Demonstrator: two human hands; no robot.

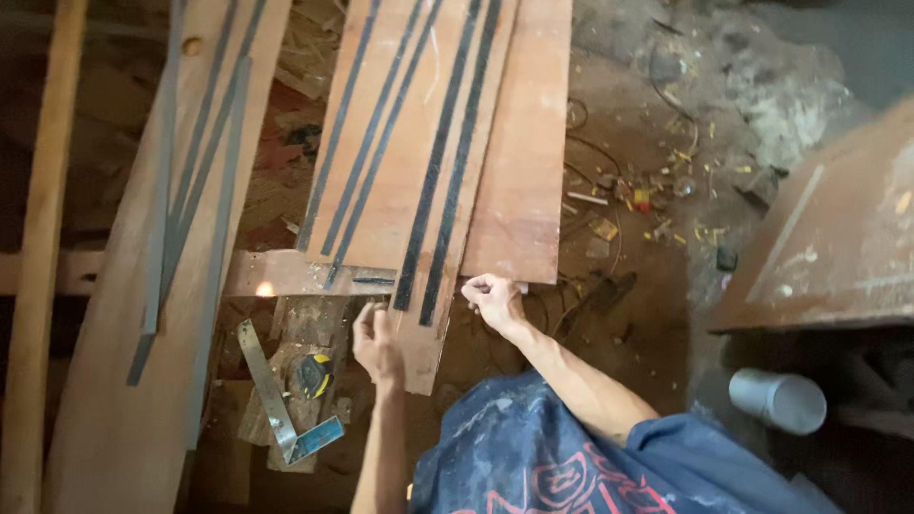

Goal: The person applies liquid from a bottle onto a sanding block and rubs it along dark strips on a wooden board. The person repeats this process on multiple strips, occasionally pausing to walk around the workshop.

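Dusty workshop floor [657,124], scraps everywhere. Our right hand [492,297] pinches shut at the near edge of the plywood sheets [519,162] carrying dark strips [447,171]; our left hand [377,341] hovers half-curled, empty. Strips look laid out, nothing fixed yet.

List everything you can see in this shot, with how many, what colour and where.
plywood boards: several, reddish brown, stacked at top centre
dark strips: about five, black, lying lengthwise on the boards
long plank: one, brown, left side, with grey strips on it
wooden batten: one, pale, far left
tape measure: one, yellow and black, on wood blocks below the boards
try square: one, metal with blue stock, beside the tape
pipe: one, grey, lower right
left hand: grip loose, at the narrow board's end
right hand: grip pinched at the boards' near edge
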